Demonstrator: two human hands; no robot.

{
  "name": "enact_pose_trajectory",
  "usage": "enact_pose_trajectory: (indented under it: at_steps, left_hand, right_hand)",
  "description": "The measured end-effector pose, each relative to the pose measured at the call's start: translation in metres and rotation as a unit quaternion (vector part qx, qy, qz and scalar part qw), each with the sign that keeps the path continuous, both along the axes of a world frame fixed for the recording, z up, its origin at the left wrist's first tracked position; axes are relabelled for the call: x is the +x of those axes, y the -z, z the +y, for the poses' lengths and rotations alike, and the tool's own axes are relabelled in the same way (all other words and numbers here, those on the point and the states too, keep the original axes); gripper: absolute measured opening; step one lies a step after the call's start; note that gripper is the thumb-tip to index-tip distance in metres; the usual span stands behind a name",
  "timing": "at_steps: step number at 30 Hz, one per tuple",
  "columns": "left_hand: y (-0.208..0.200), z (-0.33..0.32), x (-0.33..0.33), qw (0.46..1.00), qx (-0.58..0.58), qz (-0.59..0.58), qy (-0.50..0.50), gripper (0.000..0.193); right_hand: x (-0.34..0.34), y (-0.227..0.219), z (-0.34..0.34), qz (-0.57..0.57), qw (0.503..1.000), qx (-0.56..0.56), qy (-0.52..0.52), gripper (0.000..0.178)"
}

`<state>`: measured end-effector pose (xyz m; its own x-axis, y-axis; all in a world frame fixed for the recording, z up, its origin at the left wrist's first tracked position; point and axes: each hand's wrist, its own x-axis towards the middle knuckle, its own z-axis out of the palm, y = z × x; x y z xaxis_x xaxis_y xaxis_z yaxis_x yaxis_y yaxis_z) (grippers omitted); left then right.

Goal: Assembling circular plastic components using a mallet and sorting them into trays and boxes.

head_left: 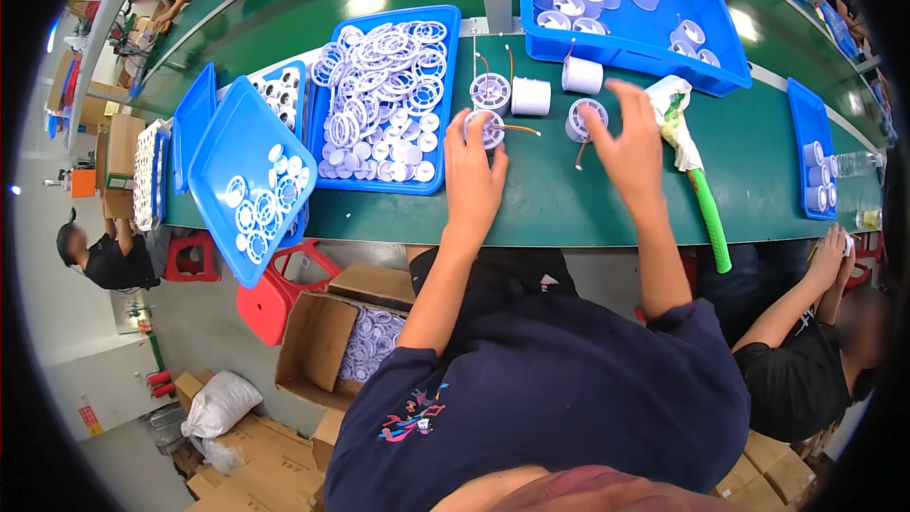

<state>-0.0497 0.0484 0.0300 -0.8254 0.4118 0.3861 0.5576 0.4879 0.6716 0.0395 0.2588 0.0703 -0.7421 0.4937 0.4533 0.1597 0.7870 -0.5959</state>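
Observation:
My left hand (472, 185) curls its fingers round a white cylindrical housing (492, 131) with a spoked end and thin coloured wires. My right hand (627, 154) is open, its thumb at the edge of another spoked housing (581, 125) and its fingers spread to the right of it; whether the thumb touches it, I cannot tell. Just beyond my hands are a wired housing (490, 92) with its spoked end up, a plain-sided white cylinder (531, 97) and a third one lying on its side (582, 76). All are on the green table (398, 213).
A blue tray (445, 28) of white rings and discs lies left, beside a tilted blue tray (213, 166). A blue bin (654, 52) with white cylinders stands at the back. Right of my hand lies a green-handled tool (706, 218) with a wrapped head. A co-worker (796, 360) sits at right.

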Motion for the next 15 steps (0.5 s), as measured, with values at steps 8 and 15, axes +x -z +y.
enact_pose_trajectory:
  at_steps: [8,15]
  left_hand:
    - [-0.015,0.026,-0.002,0.991,-0.028,0.128,-0.021,0.056]
    - [-0.022,0.076,-0.054,0.949,-0.190,0.251,-0.032,0.065]
  right_hand:
    - [-0.069,0.032,0.024,-0.107,0.990,-0.001,0.087,0.045]
    - [-0.060,0.034,0.036,-0.027,0.997,-0.068,-0.019,0.029]
